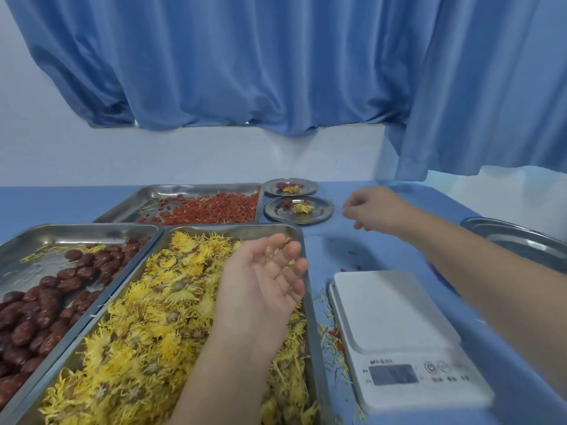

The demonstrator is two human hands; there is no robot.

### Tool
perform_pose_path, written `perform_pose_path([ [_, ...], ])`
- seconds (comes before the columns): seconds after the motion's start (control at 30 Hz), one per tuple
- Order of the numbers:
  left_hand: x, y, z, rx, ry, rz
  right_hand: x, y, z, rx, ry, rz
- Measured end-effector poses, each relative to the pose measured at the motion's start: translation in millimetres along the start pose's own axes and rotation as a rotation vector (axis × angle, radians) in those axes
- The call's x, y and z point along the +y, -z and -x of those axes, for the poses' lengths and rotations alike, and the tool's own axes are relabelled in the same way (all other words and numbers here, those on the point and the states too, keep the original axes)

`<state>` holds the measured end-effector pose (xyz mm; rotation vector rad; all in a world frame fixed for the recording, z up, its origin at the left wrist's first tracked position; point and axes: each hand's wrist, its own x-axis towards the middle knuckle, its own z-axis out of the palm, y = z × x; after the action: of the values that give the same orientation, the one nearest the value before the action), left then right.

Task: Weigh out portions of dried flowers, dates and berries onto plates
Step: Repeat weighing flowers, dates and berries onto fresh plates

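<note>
My left hand [267, 277] lies palm up over the right side of the steel tray of yellow dried flowers [147, 326], fingers straight, a few petal strands stuck to them. My right hand [372, 210] hovers over the blue table just right of the nearer small steel plate [299, 210], fingers curled loosely; nothing shows in it. That plate and the farther plate [291, 187] each carry a flower and some red pieces. Dark red dates fill the left tray [52, 296]. Red berries lie in the far tray [208, 208]. The white scale [395, 329] stands bare at right.
A larger steel dish [518, 243] sits at the right edge of the table. Loose petals and berries are scattered between the flower tray and the scale. Blue curtains hang behind the table against a white wall.
</note>
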<state>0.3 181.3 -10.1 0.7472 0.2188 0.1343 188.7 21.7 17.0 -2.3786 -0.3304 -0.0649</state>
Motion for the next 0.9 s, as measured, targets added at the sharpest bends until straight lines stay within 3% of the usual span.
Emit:
perform_pose_path([
  [0.07,-6,-3,1,-0.017,-0.002,-0.124,5,27,27,0.077,0.142,0.222],
  [0.17,-16,-8,2,-0.042,-0.012,-0.291,27,71,59,0.193,0.154,0.329],
  [0.27,-22,-9,1,-0.063,0.003,-0.397,60,112,81,0.158,-0.062,0.598],
  [0.37,-25,-8,-2,-0.068,-0.003,-0.46,87,128,103,-0.001,-0.248,0.754],
  [0.47,-27,-6,-4,-0.069,-0.018,-0.486,104,117,123,-0.085,-0.196,0.789],
  [0.9,-25,0,-5,-0.068,-0.04,-0.513,107,112,139,0.295,-0.005,0.816],
])
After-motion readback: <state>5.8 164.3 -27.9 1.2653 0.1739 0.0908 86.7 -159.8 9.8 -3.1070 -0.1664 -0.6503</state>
